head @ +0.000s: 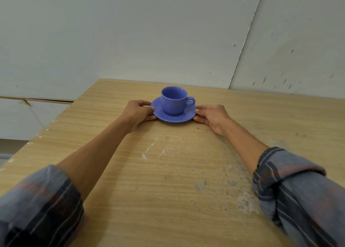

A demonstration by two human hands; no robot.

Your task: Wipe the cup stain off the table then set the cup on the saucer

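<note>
A blue cup (173,101) stands upright on a matching blue saucer (186,116), its handle turned to the right. The saucer rests on the wooden table (168,190) near the far edge. My left hand (139,114) pinches the saucer's left rim between thumb and fingers. My right hand (212,116) grips the right rim the same way. No cloth is in view. Pale scuffs and grey smudges mark the table surface between my forearms; I see no distinct ring stain.
A white panelled wall (168,31) rises just behind the table's far edge. The table's left edge (37,134) runs diagonally, with a drop beyond it. My rolled plaid sleeves fill the lower corners.
</note>
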